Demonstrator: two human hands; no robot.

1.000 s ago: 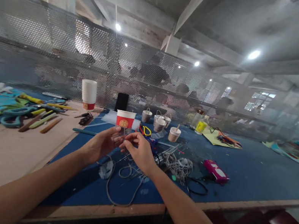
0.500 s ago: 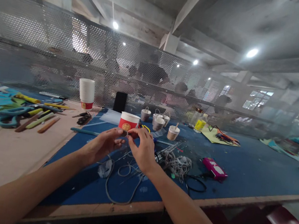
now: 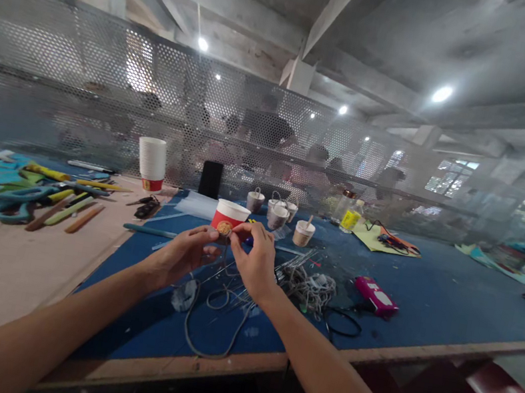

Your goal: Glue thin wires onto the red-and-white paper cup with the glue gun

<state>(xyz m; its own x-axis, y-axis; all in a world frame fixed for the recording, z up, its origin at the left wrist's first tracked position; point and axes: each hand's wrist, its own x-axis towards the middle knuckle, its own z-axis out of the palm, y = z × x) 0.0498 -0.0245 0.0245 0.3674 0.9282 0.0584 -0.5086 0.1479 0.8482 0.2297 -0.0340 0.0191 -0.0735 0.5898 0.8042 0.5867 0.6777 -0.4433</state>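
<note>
My left hand [image 3: 190, 250] and my right hand [image 3: 255, 255] meet with thumbs and fingertips pinched together in front of a red and white paper cup [image 3: 233, 210]. A round tan patch [image 3: 225, 228] shows between the fingertips, with something small and dark under it. I cannot tell whether the patch is the cup's emblem or a separate small piece. The cup's lower part is hidden behind my fingers. Below my hands, a loose grey cord [image 3: 187, 329] curves over the blue mat [image 3: 148, 325]. A crumpled clear scrap [image 3: 184, 296] lies beside the cord.
A stack of paper cups [image 3: 152, 160] and a black phone [image 3: 211, 178] stand at the back. Several small grey cups [image 3: 278, 217] sit behind my right hand. Tangled cord [image 3: 312, 288] and a magenta box [image 3: 375, 296] lie rightward; scissors [image 3: 16, 207] lie left.
The paper cup has shifted slightly right and tilts a little. The tan patch between my fingertips has moved slightly right and down. My hands stay nearly in place, fingertips a little further apart.
</note>
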